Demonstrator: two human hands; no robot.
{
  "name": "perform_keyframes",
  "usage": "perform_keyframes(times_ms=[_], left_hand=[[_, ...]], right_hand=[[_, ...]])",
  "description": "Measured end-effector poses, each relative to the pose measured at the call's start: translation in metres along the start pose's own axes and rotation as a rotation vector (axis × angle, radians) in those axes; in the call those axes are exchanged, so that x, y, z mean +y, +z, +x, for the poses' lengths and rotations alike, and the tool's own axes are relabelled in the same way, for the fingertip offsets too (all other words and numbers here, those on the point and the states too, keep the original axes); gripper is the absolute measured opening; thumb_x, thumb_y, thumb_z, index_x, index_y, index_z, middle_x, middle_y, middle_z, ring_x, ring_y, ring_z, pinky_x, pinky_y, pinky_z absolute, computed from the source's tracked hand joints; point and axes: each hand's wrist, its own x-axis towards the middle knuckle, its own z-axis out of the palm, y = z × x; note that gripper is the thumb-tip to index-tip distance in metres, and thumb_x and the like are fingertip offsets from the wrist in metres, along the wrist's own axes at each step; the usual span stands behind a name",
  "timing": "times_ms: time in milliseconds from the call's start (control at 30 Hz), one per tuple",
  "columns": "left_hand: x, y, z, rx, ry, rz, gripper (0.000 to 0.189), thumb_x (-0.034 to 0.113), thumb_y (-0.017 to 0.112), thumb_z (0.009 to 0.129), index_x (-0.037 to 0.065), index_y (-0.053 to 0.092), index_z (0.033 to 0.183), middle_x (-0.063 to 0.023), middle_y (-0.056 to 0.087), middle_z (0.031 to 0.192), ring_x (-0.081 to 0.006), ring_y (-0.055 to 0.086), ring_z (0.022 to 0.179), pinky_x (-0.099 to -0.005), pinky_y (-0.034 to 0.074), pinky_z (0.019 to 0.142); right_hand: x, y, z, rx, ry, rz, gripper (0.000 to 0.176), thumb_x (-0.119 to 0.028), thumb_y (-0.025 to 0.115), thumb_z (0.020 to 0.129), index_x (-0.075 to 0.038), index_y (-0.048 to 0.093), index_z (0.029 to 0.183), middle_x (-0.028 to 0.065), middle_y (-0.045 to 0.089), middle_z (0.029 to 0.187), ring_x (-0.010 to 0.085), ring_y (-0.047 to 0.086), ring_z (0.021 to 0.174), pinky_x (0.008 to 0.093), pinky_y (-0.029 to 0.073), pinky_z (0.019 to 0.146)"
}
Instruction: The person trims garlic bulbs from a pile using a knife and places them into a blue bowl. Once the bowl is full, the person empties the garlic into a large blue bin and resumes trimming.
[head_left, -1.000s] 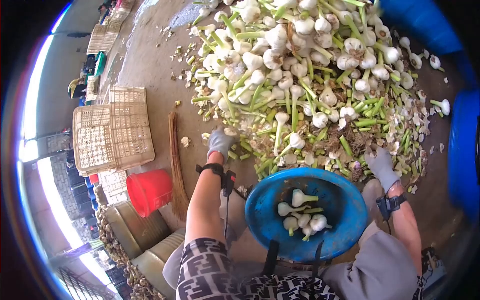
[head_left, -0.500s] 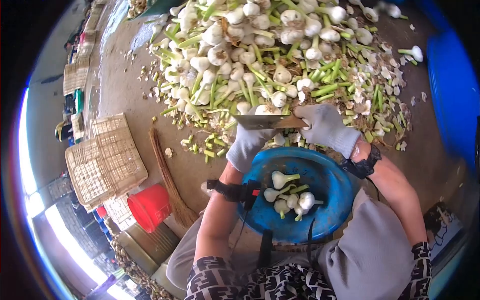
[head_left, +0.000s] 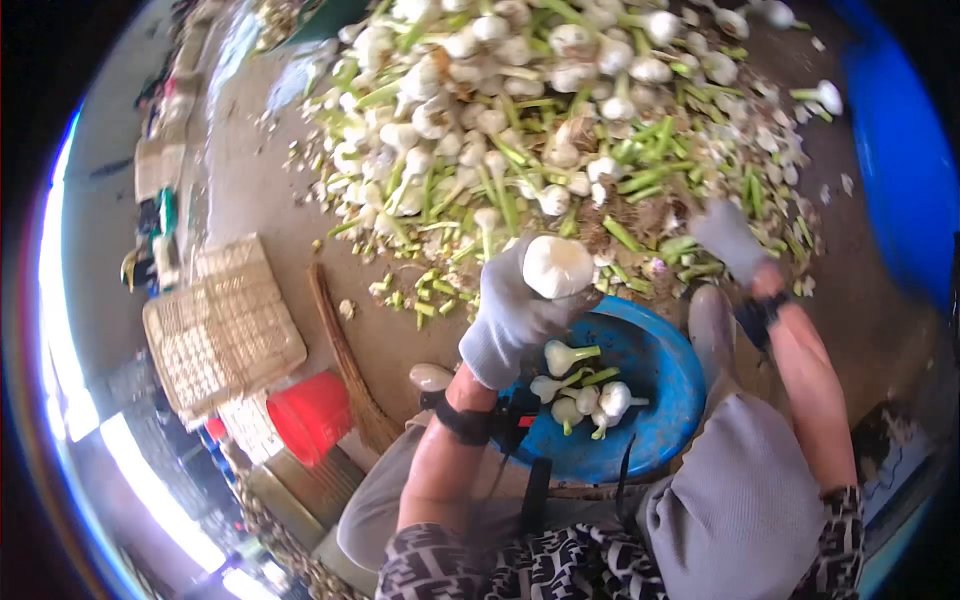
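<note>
Lying at nine o'clock is a wicker basket (head_left: pixel 222 335), with a red bucket (head_left: pixel 310 415) near it at seven and a broom (head_left: pixel 343 350) just beside both. At centre, the gloved left hand (head_left: pixel 515 315) curls its fingers around a garlic bulb (head_left: pixel 557 265), held just above the rim of a blue basin (head_left: pixel 660 370) containing trimmed bulbs (head_left: pixel 585 395). The garlic pile (head_left: pixel 540 120) fills twelve o'clock. At two o'clock the gloved right hand (head_left: pixel 730 238) hangs blurred over the pile's edge; I cannot tell its grip.

Red bucket (head_left: pixel 310 418) beside woven basket (head_left: pixel 222 330) — broom (head_left: pixel 345 365) between.
</note>
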Motion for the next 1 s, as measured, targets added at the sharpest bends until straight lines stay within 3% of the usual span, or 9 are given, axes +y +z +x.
perform_keyframes(times_ms=[100,167,300,400,533,633,767,900,1000], left_hand=[[-0.001,0.010,0.013,0.002,-0.127,-0.266,0.049,0.012,0.075,0.068,0.000,0.052,0.109,-0.0099,0.060,0.099,-0.0157,0.059,0.089,-0.0289,0.049,0.077],[-0.010,0.030,0.031,-0.039,0.288,0.194,0.057,0.012,0.074,0.067,0.004,0.048,0.118,-0.0152,0.053,0.113,-0.0243,0.054,0.103,-0.0376,0.045,0.086],[-0.005,0.043,0.033,0.153,0.375,0.562,0.049,0.014,0.067,0.071,0.009,0.051,0.118,-0.0145,0.048,0.119,-0.0345,0.047,0.107,-0.0413,0.038,0.092],[-0.039,0.058,0.028,0.620,0.104,-0.075,0.036,0.016,0.060,0.081,0.004,0.052,0.114,-0.0117,0.051,0.115,-0.0291,0.048,0.105,-0.0377,0.040,0.091],[-0.087,0.083,0.037,0.046,0.104,-0.241,0.028,0.020,0.050,0.089,0.006,0.053,0.113,-0.0090,0.057,0.102,-0.0236,0.053,0.095,-0.0327,0.044,0.084],[-0.061,0.072,0.042,0.137,-0.498,-0.940,0.021,0.021,0.047,0.092,0.009,0.060,0.102,-0.0036,0.061,0.090,-0.0138,0.058,0.076,-0.0259,0.047,0.069],[-0.018,0.028,0.018,-0.129,-0.185,-0.158,0.025,0.023,0.057,0.087,0.005,0.060,0.104,-0.0006,0.062,0.081,-0.0087,0.056,0.067,-0.0239,0.046,0.058],[-0.006,-0.026,0.010,-0.519,0.177,0.070,0.038,0.024,0.064,0.083,0.005,0.055,0.114,-0.0022,0.064,0.085,-0.0088,0.056,0.072,-0.0230,0.046,0.062],[-0.054,-0.086,0.076,0.146,-0.257,0.438,0.052,0.023,0.068,0.076,0.005,0.049,0.121,-0.0132,0.062,0.100,-0.0173,0.058,0.087,-0.0288,0.047,0.073]], right_hand=[[-0.012,-0.004,-0.017,-0.219,0.176,0.699,0.033,-0.031,0.055,0.084,0.001,0.062,0.089,0.0102,0.063,0.073,0.0134,0.060,0.063,0.0232,0.047,0.056],[-0.047,-0.003,-0.023,-0.461,0.071,1.284,0.029,-0.032,0.051,0.089,-0.005,0.060,0.096,0.0014,0.060,0.072,0.0070,0.055,0.059,0.0217,0.045,0.052],[-0.072,-0.009,-0.024,-0.470,-0.058,1.444,0.022,-0.023,0.053,0.089,-0.004,0.059,0.098,-0.0002,0.061,0.077,0.0078,0.057,0.072,0.0234,0.047,0.067],[-0.096,-0.032,-0.035,-0.205,-0.141,1.152,0.019,-0.016,0.058,0.086,0.000,0.060,0.095,0.0018,0.061,0.079,0.0106,0.057,0.072,0.0244,0.046,0.067],[-0.097,-0.008,-0.019,-0.297,-0.309,0.736,0.017,-0.010,0.065,0.077,-0.003,0.064,0.093,0.0042,0.063,0.080,0.0148,0.058,0.073,0.0264,0.047,0.071],[-0.097,-0.019,-0.012,-0.213,-0.534,0.500,0.019,-0.008,0.063,0.073,-0.007,0.065,0.092,0.0065,0.064,0.080,0.0139,0.059,0.075,0.0274,0.047,0.071],[-0.069,-0.027,0.019,-0.477,-0.086,-0.201,0.023,-0.009,0.062,0.070,-0.002,0.065,0.091,0.0132,0.065,0.080,0.0164,0.063,0.064,0.0301,0.050,0.062],[0.020,0.013,0.010,-0.300,0.076,0.294,0.018,-0.006,0.064,0.070,0.004,0.059,0.085,0.0090,0.061,0.068,0.0186,0.060,0.055,0.0303,0.048,0.051],[-0.017,0.001,-0.010,-0.281,0.175,0.300,0.026,-0.008,0.065,0.069,0.004,0.060,0.090,0.0099,0.062,0.072,0.0158,0.060,0.059,0.0287,0.048,0.055]])
